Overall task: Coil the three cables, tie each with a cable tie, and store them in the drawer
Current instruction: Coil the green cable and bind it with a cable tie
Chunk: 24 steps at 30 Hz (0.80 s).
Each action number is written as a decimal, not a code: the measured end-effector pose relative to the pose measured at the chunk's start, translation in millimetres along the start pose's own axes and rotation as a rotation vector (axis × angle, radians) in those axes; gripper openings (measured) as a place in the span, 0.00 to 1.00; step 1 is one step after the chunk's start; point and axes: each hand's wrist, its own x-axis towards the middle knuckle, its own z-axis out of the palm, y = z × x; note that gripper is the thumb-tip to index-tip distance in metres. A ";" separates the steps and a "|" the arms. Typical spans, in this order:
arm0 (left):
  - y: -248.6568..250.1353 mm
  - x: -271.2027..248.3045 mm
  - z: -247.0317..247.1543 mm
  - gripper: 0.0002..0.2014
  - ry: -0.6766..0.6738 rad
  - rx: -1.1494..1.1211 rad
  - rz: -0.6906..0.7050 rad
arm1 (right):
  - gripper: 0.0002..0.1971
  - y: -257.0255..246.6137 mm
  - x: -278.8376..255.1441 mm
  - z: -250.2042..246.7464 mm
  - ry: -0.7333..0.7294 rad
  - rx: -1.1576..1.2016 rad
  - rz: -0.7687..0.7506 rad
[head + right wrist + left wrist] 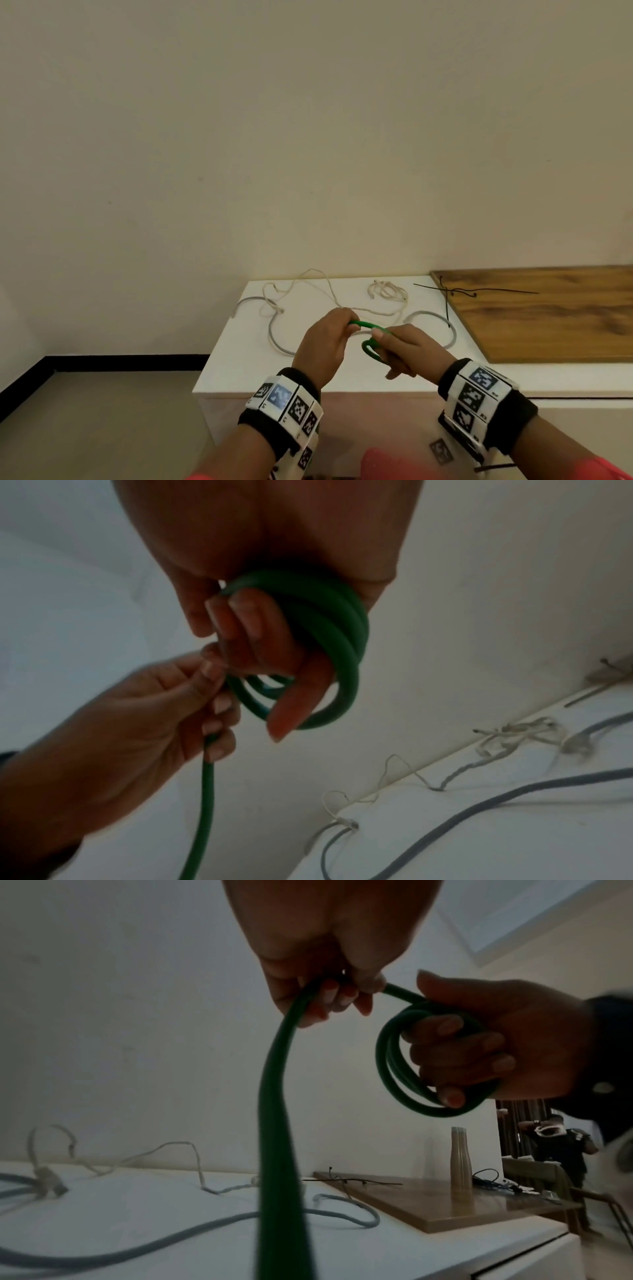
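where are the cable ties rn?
In the head view the black cable ties lie crossed at the near-left corner of the wooden board, far right of the white cabinet top, beyond the grey cable; neither hand touches them.

worktop [342, 380]: stands against the wall, with its left edge by the floor.
board [548, 325]: lies on the right part of the worktop, reaching the back edge.
cable ties [459, 291]: lie crossed over the board's back left corner.
thin cord [329, 291]: lies along the back edge, left of the board.
thick cable [277, 342]: lies on the worktop, in front of the thin cord.
hands: left hand [325, 346] and right hand [407, 349] are above the front edge, side by side.
coiled cable [370, 346]: sits between both hands, over the worktop.
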 end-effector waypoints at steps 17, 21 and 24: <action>-15.1 -44.9 29.0 0.11 -0.334 0.119 -0.269 | 0.20 -8.8 -0.5 -31.1 0.180 1.094 0.008; 4.5 -44.6 32.9 0.13 -0.474 0.302 -0.209 | 0.18 -10.3 2.6 -15.6 0.177 1.277 -0.085; 22.0 -44.1 33.2 0.12 -0.507 0.357 -0.135 | 0.15 -8.5 5.9 -6.3 0.262 1.205 -0.133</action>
